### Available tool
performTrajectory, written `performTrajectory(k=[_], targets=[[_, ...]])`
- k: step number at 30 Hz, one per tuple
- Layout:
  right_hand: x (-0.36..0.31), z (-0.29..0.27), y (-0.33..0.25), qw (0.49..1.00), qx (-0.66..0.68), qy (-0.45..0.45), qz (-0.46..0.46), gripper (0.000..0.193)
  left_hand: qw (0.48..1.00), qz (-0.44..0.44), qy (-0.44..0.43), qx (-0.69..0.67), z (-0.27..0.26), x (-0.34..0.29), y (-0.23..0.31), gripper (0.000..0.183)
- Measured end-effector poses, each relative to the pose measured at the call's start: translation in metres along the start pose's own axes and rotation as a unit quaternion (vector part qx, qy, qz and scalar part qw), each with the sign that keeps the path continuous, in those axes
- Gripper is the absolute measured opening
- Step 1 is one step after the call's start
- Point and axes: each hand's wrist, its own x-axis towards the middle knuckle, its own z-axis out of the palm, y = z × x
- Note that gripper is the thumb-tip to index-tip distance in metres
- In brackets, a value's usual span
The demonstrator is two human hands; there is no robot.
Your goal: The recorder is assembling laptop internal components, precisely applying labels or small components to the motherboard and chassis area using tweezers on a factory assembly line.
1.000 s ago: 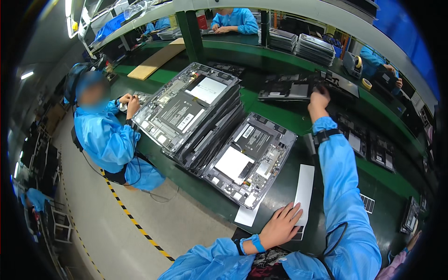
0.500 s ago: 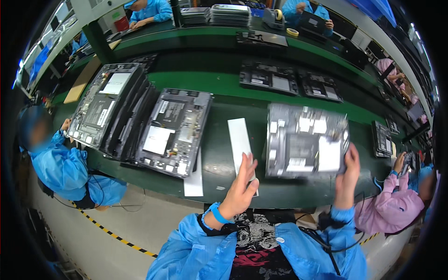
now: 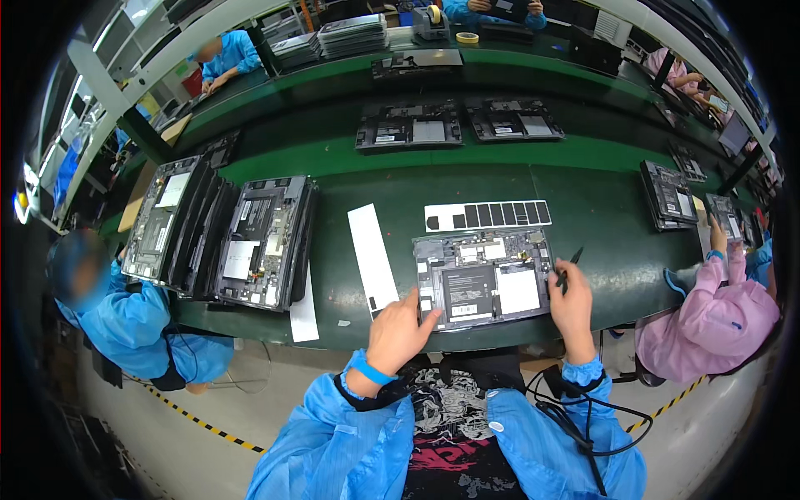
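An opened tablet-like device (image 3: 471,292) lies flat before me, its battery, circuit board and a white panel exposed. At its lower left corner rests my left hand (image 3: 396,333), thumb and fingers apart along the edge. Beside the right edge, my right hand (image 3: 572,304) is closed around a slim black pointed tool (image 3: 577,257), which looks like tweezers. Just beyond the device lies a white strip (image 3: 439,215) bearing a row of black pieces. A second white strip (image 3: 371,250) lies left of the device, with a few black pieces near its lower end.
Several similar opened devices stand stacked on the left (image 3: 267,237). More lie on the far ledge (image 3: 412,125) and at the right (image 3: 669,196). Co-workers sit on both sides, one in blue (image 3: 125,308), one in pink (image 3: 687,312). A tape roll (image 3: 467,37) sits across the bench.
The device, lifted in my right hand before, now lies on the bench. My right hand has let go and holds the black tool. My left hand has moved from the white strip to the device's corner.
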Motion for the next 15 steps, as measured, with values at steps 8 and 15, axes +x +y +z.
performTrajectory(k=[8,15], targets=[[0.074,-0.012,-0.075,0.868,0.475,-0.126,0.068,0.053,0.981,0.109,-0.004,-0.161,-0.014,0.088,0.016,0.044],[0.121,0.097,-0.063,0.896,0.404,-0.146,0.112,0.029,0.973,0.135,-0.117,0.147,0.019,0.149,0.005,0.064]])
